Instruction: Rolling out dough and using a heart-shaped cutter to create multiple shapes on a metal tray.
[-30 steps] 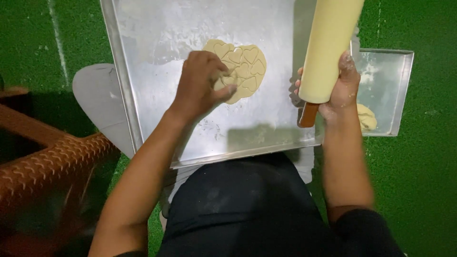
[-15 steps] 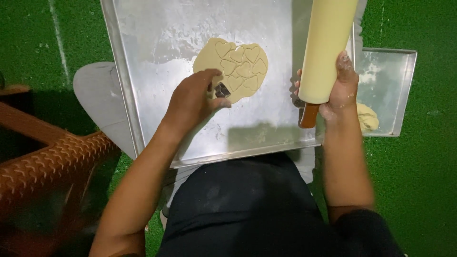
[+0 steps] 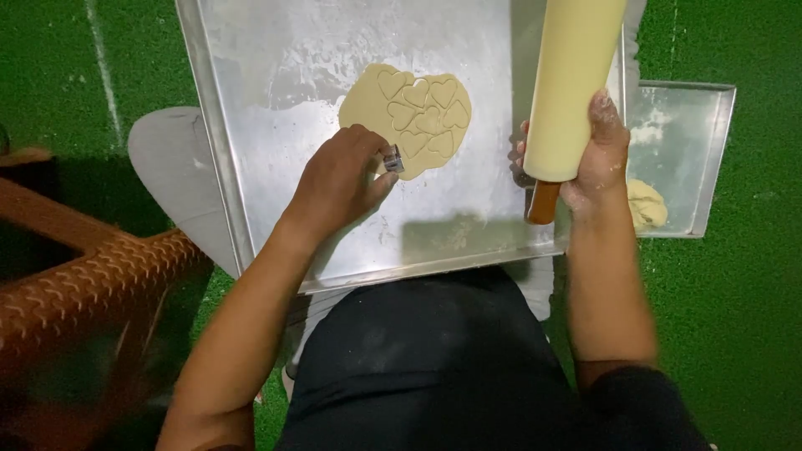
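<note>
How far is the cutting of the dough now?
Done: the dough sheet is rolled flat on the large tray and carries several heart cuts. In hand: the left hand holds the cutter at its near edge; the right hand holds the rolling pin. Left: the uncut margins.

Both forearms bare, no sleeves below elbow. Left hand (image 3: 338, 179): no rings, no watch, no glove. Right hand (image 3: 597, 154): pale flour dust on fingers and palm edge, no jewellery. Below hands: black garment over torso and lap; dark sleeve edge at right upper arm.
</note>
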